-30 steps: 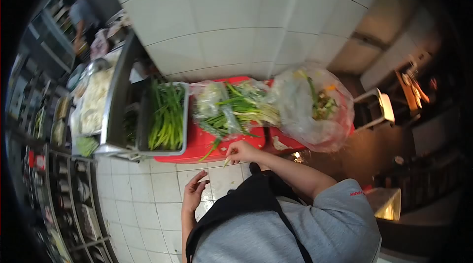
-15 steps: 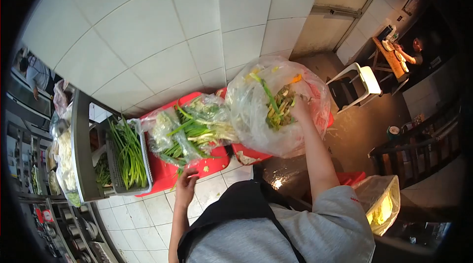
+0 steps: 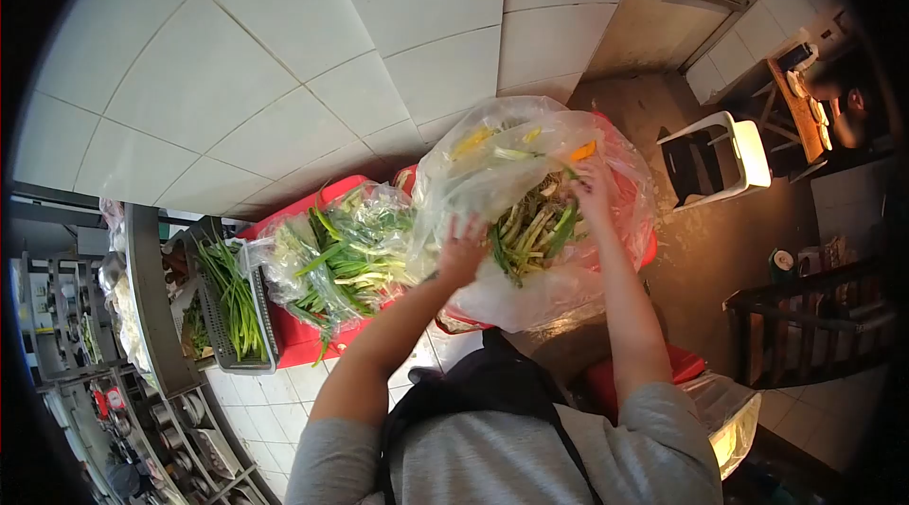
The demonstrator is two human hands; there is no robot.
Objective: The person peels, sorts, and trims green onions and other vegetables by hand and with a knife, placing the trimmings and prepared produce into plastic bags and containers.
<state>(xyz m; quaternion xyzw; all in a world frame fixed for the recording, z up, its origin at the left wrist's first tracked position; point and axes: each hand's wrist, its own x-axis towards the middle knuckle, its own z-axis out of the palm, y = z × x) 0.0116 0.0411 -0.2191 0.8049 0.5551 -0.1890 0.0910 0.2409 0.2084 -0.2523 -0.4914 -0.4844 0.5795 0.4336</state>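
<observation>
A large clear plastic bag (image 3: 530,301) stands against the wall, with wilted scallion trimmings (image 3: 535,230) inside. My left hand (image 3: 461,251) is at the bag's left side, fingers spread against the film. Over the bag's right part is my right hand (image 3: 592,191), its fingers bent in and slightly blurred; what they hold is unclear. A pale green stalk (image 3: 530,157) runs across the bag toward that hand. An orange piece (image 3: 582,151) lies just above it. To the left, clear bags of scallions (image 3: 365,259) rest on a red surface (image 3: 298,330).
A grey basket of green stalks (image 3: 232,301) stands at the left beside a metal shelf (image 3: 156,316). Tiled wall (image 3: 417,32) rises behind. On the right are a white chair (image 3: 748,150), a dark railing (image 3: 805,316) and a person (image 3: 852,112) at a wooden table (image 3: 800,107).
My left hand has come up from the floor side of the scallions to the plastic bag. My right hand has shifted up slightly, and the stalk now lies higher across the bag.
</observation>
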